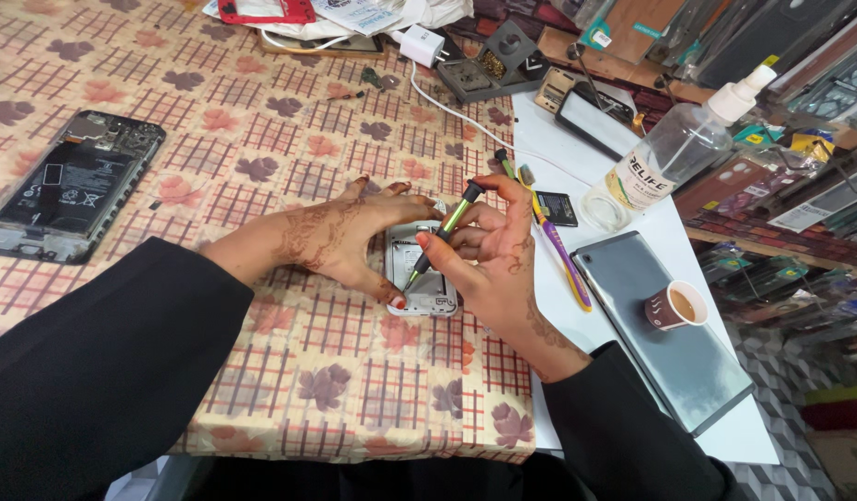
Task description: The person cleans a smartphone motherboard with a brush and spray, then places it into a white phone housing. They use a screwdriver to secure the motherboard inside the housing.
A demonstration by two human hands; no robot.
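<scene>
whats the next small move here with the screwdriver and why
Probably keep the left hand pressing the small opened phone flat and turn the screwdriver in the right hand. Its tip already appears to rest inside the phone's open back, and the hand grips the shaft like a pen, so a gentle twist seems next.

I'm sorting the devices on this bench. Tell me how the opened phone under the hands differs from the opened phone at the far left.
The white-framed phone is held down by the left hand while the right hand sets a screwdriver to it; the dark phone lies untouched. The white-framed one looks smaller and is mostly hidden; the dark one shows its full interior. Both lie back-open on the patterned tablecloth.
</scene>
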